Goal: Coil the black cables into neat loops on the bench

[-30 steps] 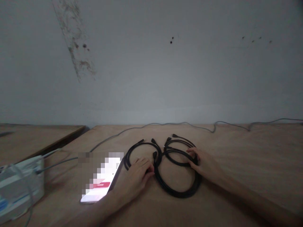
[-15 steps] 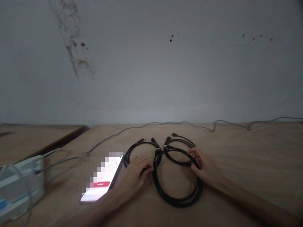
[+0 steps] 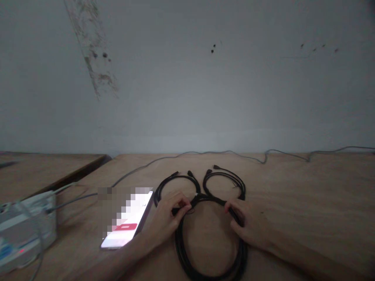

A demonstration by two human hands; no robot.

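Observation:
A coiled black cable (image 3: 187,257) lies nearest me, its loop spanning both hands. My left hand (image 3: 172,210) pinches the coil's upper left side, close to a dark connector end and a small pale patch. On the opposite side, my right hand (image 3: 246,220) has its fingers closed round the coil. Behind, a second coiled black cable (image 3: 158,190) rests at the left, partly hidden by my left hand. A third coiled black cable (image 3: 241,183) sits at the right, its connector ends pointing toward the wall.
A phone with a lit screen (image 3: 124,236) lies beside my left forearm. At the far left stands a white power strip (image 3: 26,230) with cords. A thin grey cord (image 3: 164,157) runs along the table's back, below the wall (image 3: 187,97).
The nearest coil has moved toward me and slightly left. My right hand has come down and left with it, and my left hand now grips the coil's upper left side.

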